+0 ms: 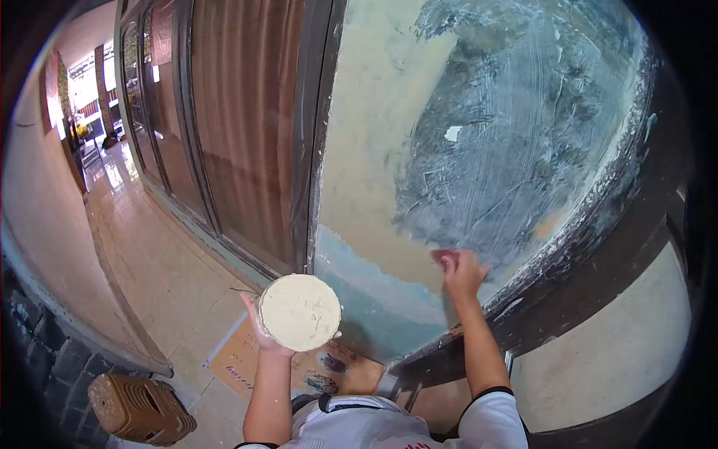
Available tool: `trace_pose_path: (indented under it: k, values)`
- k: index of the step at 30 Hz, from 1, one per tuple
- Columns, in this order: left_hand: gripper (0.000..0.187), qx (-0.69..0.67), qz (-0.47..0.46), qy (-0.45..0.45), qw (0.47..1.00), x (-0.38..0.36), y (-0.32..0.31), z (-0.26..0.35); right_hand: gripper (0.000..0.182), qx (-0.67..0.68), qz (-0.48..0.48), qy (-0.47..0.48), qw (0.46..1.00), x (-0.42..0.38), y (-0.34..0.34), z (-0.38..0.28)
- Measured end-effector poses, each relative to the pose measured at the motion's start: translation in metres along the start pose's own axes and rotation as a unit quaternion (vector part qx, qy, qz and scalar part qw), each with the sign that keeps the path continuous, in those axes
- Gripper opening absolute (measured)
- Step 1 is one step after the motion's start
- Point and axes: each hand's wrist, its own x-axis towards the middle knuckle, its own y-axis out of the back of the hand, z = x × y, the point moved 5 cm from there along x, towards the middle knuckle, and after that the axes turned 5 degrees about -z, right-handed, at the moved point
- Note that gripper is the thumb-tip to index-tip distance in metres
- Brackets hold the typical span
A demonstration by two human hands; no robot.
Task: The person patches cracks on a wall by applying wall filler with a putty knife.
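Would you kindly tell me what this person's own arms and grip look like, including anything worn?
The left-hand grip and right-hand grip show no gloves, and both forearms and wrists are bare. The right sleeve is short and white with a black edge. Only a black edge of the left sleeve clearly shows.

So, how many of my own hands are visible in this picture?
2. Your left hand holds the round cream-coloured object, partly hidden by it; your right hand holds a reddish tool at the wall.
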Motion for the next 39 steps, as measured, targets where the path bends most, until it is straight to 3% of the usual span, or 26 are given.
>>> trace_pose_path:
  k: [2, 3, 4, 6, 7, 8, 10, 12, 14, 15, 17, 18, 20, 21, 23, 25, 26, 27, 28, 29, 30, 32, 34, 35, 37, 39]
  values:
    - [0.104, 0.137, 0.119, -0.044, 0.982, -0.001, 0.033, 0.011, 0.017, 0.091, 0.213, -0.101, 0.967, 0.006, 0.050, 0.017]
    - [0.104, 0.109, 0.052, -0.010, 0.993, 0.001, 0.016, 0.003, 0.017, 0.089, 0.212, -0.102, 0.968, 0.003, 0.048, 0.019]
    - [0.104, 0.107, 0.053, -0.008, 0.993, 0.003, 0.020, 0.002, 0.018, 0.105, 0.218, -0.094, 0.966, -0.002, 0.043, 0.020]
    - [0.107, 0.055, 0.163, -0.033, 0.985, 0.006, 0.038, 0.005, 0.019, 0.120, 0.227, -0.087, 0.962, -0.018, 0.020, 0.018]
    - [0.109, 0.139, 0.057, 0.030, 0.988, 0.009, 0.020, -0.006, 0.021, 0.084, 0.143, -0.039, 0.985, -0.027, -0.011, 0.007]
    - [0.109, 0.138, 0.056, 0.032, 0.988, 0.009, 0.019, -0.007, 0.023, 0.047, 0.056, 0.010, 0.997, -0.034, -0.031, 0.000]
    - [0.112, 0.120, 0.000, 0.054, 0.991, 0.011, 0.014, -0.011, 0.025, 0.014, 0.009, 0.000, 1.000, -0.032, -0.037, 0.005]
    - [0.108, 0.081, 0.060, 0.024, 0.995, 0.010, 0.021, -0.005, 0.026, -0.012, -0.043, -0.013, 0.999, -0.021, -0.032, 0.010]
    - [0.114, 0.102, 0.059, 0.031, 0.993, 0.010, 0.022, -0.006, 0.025, 0.040, 0.201, -0.063, 0.977, -0.005, 0.036, 0.029]
    - [0.114, 0.098, 0.058, 0.032, 0.993, 0.012, 0.018, -0.011, 0.025, 0.035, 0.200, -0.062, 0.977, -0.007, 0.038, 0.031]
    - [0.117, -0.071, -0.001, 0.033, 0.997, 0.015, -0.001, -0.018, 0.026, 0.156, 0.253, -0.105, 0.949, -0.014, 0.040, 0.038]
    - [0.117, -0.070, -0.005, 0.032, 0.997, 0.017, 0.003, -0.016, 0.026, 0.157, 0.256, -0.103, 0.948, -0.020, 0.029, 0.032]
    - [0.120, 0.064, -0.051, 0.070, 0.994, 0.018, 0.012, -0.017, 0.027, 0.044, 0.104, -0.048, 0.992, -0.036, -0.020, 0.008]
    - [0.119, -0.039, 0.036, 0.030, 0.998, 0.016, 0.014, -0.015, 0.027, 0.043, 0.105, -0.051, 0.992, -0.042, -0.034, 0.007]
    - [0.118, -0.067, 0.022, 0.036, 0.997, 0.014, 0.002, -0.018, 0.024, -0.002, 0.032, 0.010, 0.999, -0.044, -0.059, -0.001]
    - [0.117, -0.102, 0.000, 0.022, 0.995, 0.016, -0.002, -0.013, 0.022, 0.015, 0.089, -0.035, 0.995, -0.014, -0.014, 0.011]
    - [0.117, 0.096, 0.032, 0.031, 0.994, 0.014, 0.017, -0.006, 0.021, 0.028, 0.136, -0.084, 0.987, -0.005, 0.015, 0.019]
    - [0.118, 0.009, 0.020, 0.027, 0.999, 0.012, 0.009, -0.007, 0.021, 0.027, 0.131, -0.084, 0.987, 0.002, 0.033, 0.019]
    - [0.118, -0.079, 0.006, 0.022, 0.997, 0.010, 0.001, -0.008, 0.019, 0.048, 0.188, -0.100, 0.976, 0.004, 0.054, 0.022]
    - [0.118, -0.081, 0.009, 0.022, 0.996, 0.008, 0.003, -0.008, 0.016, 0.068, 0.247, -0.114, 0.960, 0.001, 0.066, 0.025]
    - [0.118, -0.078, 0.039, 0.008, 0.996, 0.007, 0.007, -0.004, 0.016, 0.067, 0.247, -0.114, 0.960, -0.003, 0.058, 0.023]
    - [0.119, -0.074, 0.066, -0.008, 0.995, 0.007, 0.015, 0.002, 0.015, 0.067, 0.156, -0.067, 0.983, -0.018, 0.014, 0.007]
    - [0.120, 0.123, 0.031, 0.022, 0.992, 0.008, 0.025, 0.005, 0.014, 0.071, 0.080, 0.016, 0.994, -0.043, -0.030, -0.028]
    - [0.120, 0.090, 0.018, 0.031, 0.995, 0.008, 0.023, 0.004, 0.014, 0.070, 0.081, 0.015, 0.994, -0.049, -0.048, -0.027]
    - [0.120, 0.105, 0.011, 0.036, 0.994, 0.009, 0.023, 0.004, 0.014, 0.000, -0.013, 0.037, 0.999, -0.044, -0.068, -0.041]
    - [0.119, 0.112, -0.009, 0.048, 0.993, 0.012, 0.017, 0.002, 0.015, -0.019, -0.003, -0.031, 0.999, -0.007, -0.021, -0.027]
